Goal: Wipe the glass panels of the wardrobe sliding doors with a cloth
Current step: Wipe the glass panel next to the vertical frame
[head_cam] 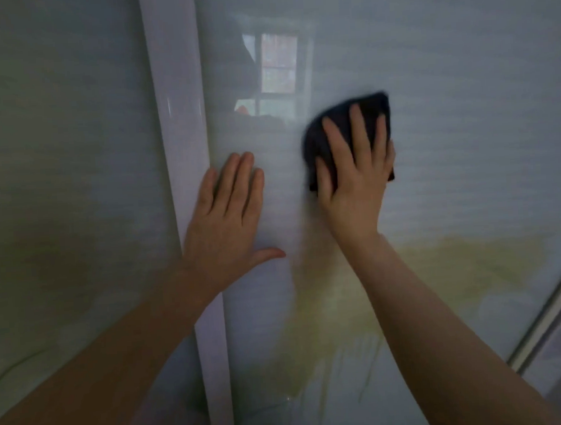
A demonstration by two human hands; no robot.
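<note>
The right hand (355, 171) presses a dark cloth (350, 132) flat under spread fingers on the glass panel (465, 135). The left hand (227, 215), open and empty, braces beside the frame (181, 119); hard pushing could slide the door.

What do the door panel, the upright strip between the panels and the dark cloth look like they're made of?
Door panel: probably frosted or back-painted glass, glossy, since it mirrors a window.
Upright strip: smooth glossy white, lacquered metal or plastic; bright highlights run along it, but the look cannot settle which.
Dark cloth: soft matte fabric, perhaps microfibre, bunched under the right hand; blur hides the weave.
</note>
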